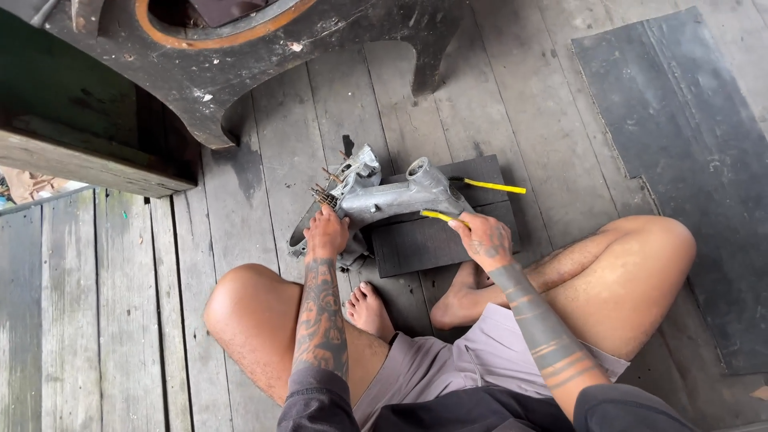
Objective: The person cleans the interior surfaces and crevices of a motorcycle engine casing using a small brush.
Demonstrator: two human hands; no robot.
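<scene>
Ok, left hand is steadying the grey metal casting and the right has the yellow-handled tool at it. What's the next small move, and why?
Probably press the yellow-handled tool a little further under the grey metal casting while the left hand bears down. The right hand already has the tool's tip at the casting's lower edge, and the casting lies on the dark mat, braced at its wired end. A second yellow tool lies unused behind it.

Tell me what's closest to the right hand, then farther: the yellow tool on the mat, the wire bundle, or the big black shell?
1. Yellow tool, just beyond the right hand.
2. Wire bundle, left, by the metal casting.
3. Black shell, far top left.
</scene>
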